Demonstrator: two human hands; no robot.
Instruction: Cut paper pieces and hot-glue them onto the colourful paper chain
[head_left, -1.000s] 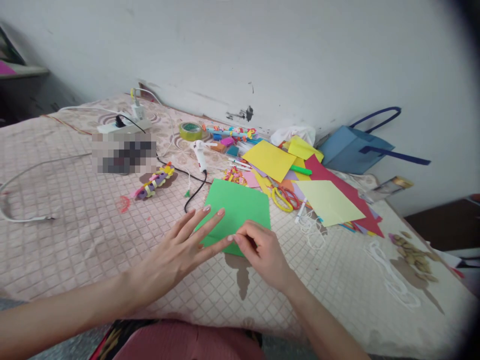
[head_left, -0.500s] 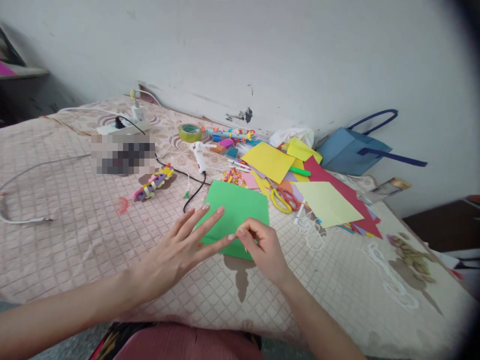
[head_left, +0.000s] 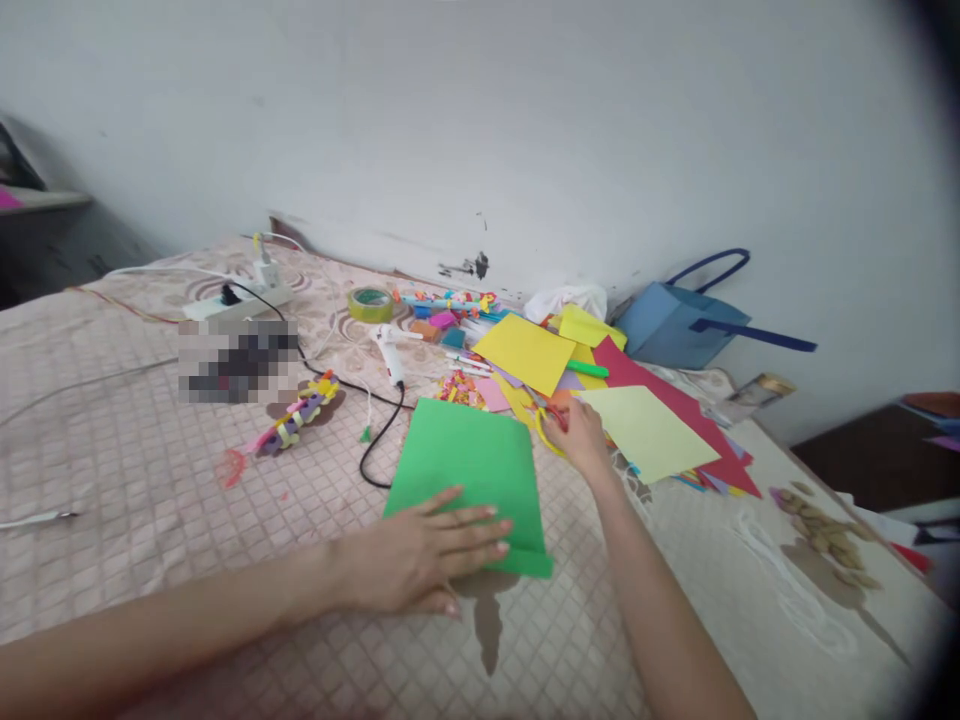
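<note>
A green sheet (head_left: pixel 469 450) lies on the quilted cloth, its near edge folded into a narrow strip. My left hand (head_left: pixel 427 548) rests on the sheet's lower left part, fingers spread. To the right of the sheet, my right hand (head_left: pixel 579 432) is closed at the red and yellow scissors (head_left: pixel 550 428), its fingers around the red handle. The blades are hidden among papers. A yellow sheet (head_left: pixel 523 352) and a pale yellow sheet (head_left: pixel 651 432) lie close to that hand.
Behind the green sheet are a white glue gun (head_left: pixel 388 352) with a black cord, and a tape roll (head_left: pixel 370 304). A decorated craft piece (head_left: pixel 296 418) and power strip (head_left: pixel 238 300) lie left. A blue bag (head_left: pixel 679 325) leans on the wall.
My left hand has come down flat on the green sheet. My right hand has left the left hand's fingertip, moved right and closed at the scissors. The view has tilted up slightly.
</note>
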